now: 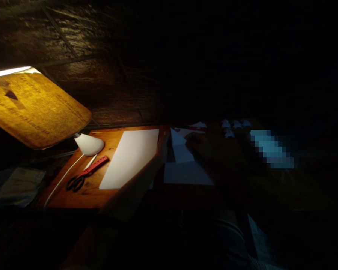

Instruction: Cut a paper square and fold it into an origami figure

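Observation:
A white sheet of paper (182, 148), partly folded with a pointed top corner, is raised over the table between my two hands. My left hand (163, 144) is closed at its left edge, the fingers mostly lost in shadow. My right hand (199, 145) pinches the sheet's right side with bent fingers. Beneath it lies another pale sheet (187, 174), dim in the shadow. To the left of my left forearm, a stack or sheet of blank white paper (132, 159) lies flat in the lamplight.
A lit desk lamp (89, 144) with a yellowed, printed shade (36, 110) stands at the left. Black-handled scissors (77, 183), a red perforated strip (97, 165) and a white pen-like stick (90, 162) lie near its base. Several small folded white pieces (228, 132) sit at the back right. A pixelated bright patch (272, 149) is farther right.

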Demonstrator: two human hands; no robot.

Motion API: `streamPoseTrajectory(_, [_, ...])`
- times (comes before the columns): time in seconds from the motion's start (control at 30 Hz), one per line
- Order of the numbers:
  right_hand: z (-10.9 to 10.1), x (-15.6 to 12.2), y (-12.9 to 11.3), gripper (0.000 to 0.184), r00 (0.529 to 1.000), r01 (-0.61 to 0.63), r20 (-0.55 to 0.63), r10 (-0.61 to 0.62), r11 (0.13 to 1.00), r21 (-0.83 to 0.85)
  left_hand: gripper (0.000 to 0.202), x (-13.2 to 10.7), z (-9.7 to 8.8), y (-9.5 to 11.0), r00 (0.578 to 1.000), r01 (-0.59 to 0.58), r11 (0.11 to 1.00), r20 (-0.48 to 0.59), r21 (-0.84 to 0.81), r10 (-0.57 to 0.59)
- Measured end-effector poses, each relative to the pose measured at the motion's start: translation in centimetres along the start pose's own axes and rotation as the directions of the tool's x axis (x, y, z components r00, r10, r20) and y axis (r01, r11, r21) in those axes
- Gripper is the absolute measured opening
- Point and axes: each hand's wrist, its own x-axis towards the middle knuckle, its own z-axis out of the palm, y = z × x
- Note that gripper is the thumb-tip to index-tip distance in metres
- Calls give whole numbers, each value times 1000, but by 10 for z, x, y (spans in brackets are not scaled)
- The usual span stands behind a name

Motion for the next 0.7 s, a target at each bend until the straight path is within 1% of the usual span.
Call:
streamPoseTrajectory(0.1, [1, 0, -1, 11, 1000, 13, 5, -13, 1000, 3, 51, 0, -2, 1, 1000, -19, 1000, 16, -20, 19])
streamPoseTrajectory(0.27, [2, -3, -4, 11, 998, 48, 49, -46, 998, -41, 39, -1, -3, 3, 1000, -20, 1000, -1, -1, 20])
streamPoseTrajectory(0.4, [2, -7, -8, 16, 996, 54, 79, -46, 993, -103, 36, -3, 0, 5, 998, -25, 1000, 60, -3, 25])
streamPoseTrajectory(0.5, [3, -9, -8, 14, 995, 46, 88, -36, 992, -114, 35, -4, 0, 6, 998, -22, 1000, 57, -8, 22])
streamPoseTrajectory(0.6, [6, -10, -2, 28, 991, 38, 128, -23, 993, -115, 35, -3, 0, 6, 999, -36, 999, -4, 28, 36])
streamPoseTrajectory(0.67, [6, -9, 3, 36, 988, 74, 144, -55, 988, -132, 37, -3, 0, 6, 998, -58, 996, -28, 67, 60])
streamPoseTrajectory(0.7, [6, -8, 5, 38, 986, 101, 145, -79, 983, -155, 38, -2, 1, 6, 997, -67, 994, -25, 86, 69])
